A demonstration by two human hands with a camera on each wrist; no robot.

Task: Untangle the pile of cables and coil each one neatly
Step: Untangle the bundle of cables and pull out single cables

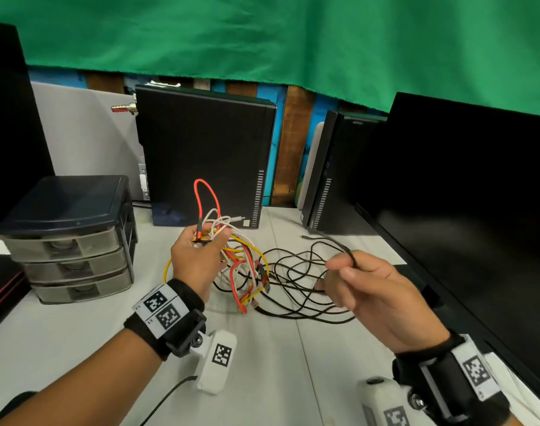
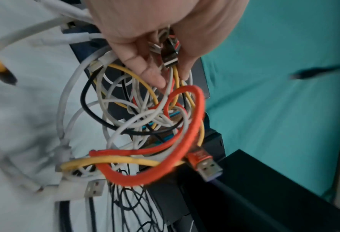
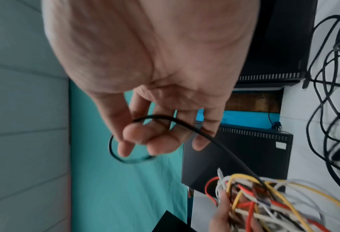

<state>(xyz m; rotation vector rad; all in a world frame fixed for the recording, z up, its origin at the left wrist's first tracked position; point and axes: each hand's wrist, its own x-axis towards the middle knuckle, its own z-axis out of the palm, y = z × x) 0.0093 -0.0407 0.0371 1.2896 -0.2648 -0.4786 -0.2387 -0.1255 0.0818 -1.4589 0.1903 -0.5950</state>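
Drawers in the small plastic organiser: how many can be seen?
3 drawers, stacked in the organiser at the table's left: top, middle, bottom. All are closed. None seem hidden.

black cable (image 1: 305, 290) far end: blurred | monitor (image 1: 465, 186): cut off right

Green cloth (image 1: 262, 35) hangs behind the white desk (image 1: 293, 364).
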